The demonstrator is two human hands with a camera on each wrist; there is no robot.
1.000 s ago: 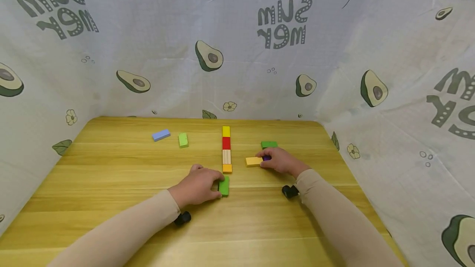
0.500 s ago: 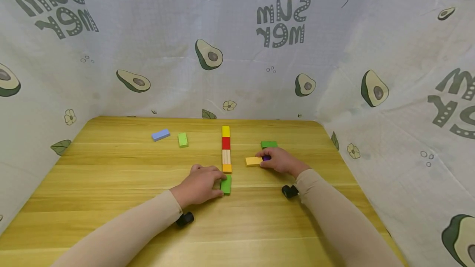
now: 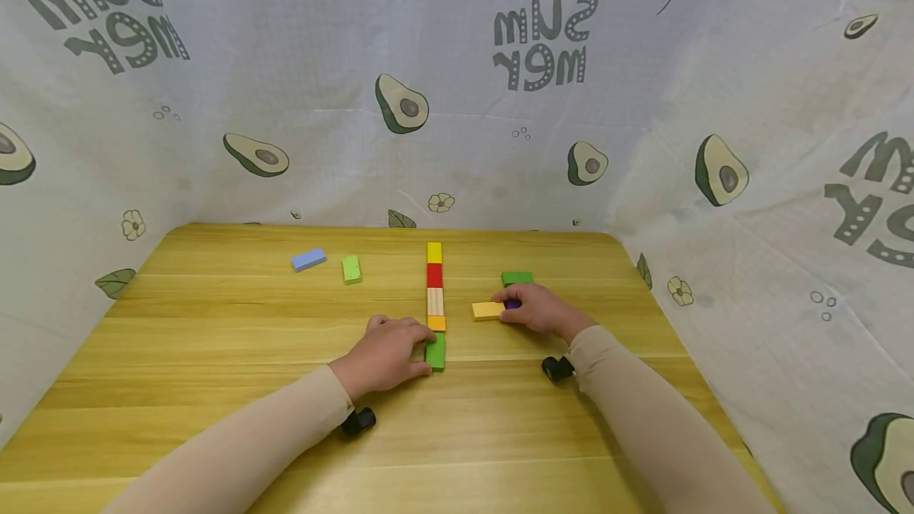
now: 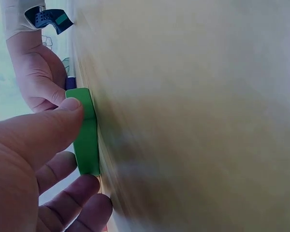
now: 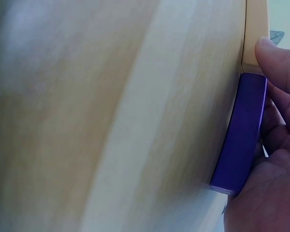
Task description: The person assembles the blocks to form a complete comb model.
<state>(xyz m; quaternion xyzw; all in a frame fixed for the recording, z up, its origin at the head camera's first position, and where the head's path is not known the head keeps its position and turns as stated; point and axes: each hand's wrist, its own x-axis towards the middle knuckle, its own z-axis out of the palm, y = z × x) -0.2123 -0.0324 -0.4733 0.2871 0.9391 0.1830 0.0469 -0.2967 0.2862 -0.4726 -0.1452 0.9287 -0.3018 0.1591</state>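
Observation:
My left hand point(image 3: 384, 354) pinches a green block point(image 3: 436, 354) between thumb and fingers, lying flat at the near end of a row. Ahead of it in line come an orange block point(image 3: 437, 324), a plain wood-coloured block point(image 3: 435, 301), a red block point(image 3: 435, 275) and a yellow block point(image 3: 435, 252). Right of the row, my right hand point(image 3: 543, 312) holds the right end of a pale orange block point(image 3: 487, 311), thumb and finger on its two long sides. A purple block point(image 5: 241, 133) meets that end, partly hidden under the hand in the head view.
Beyond the right hand lies a darker green block point(image 3: 517, 278). Further left on the wooden table point(image 3: 214, 324) are a blue block point(image 3: 309, 260) and a light green block point(image 3: 351, 270). A patterned cloth point(image 3: 321, 62) hangs behind and at the sides.
My left hand has slid the green block slightly right and away from me, up against the orange block at the row's end. The right hand stays in place.

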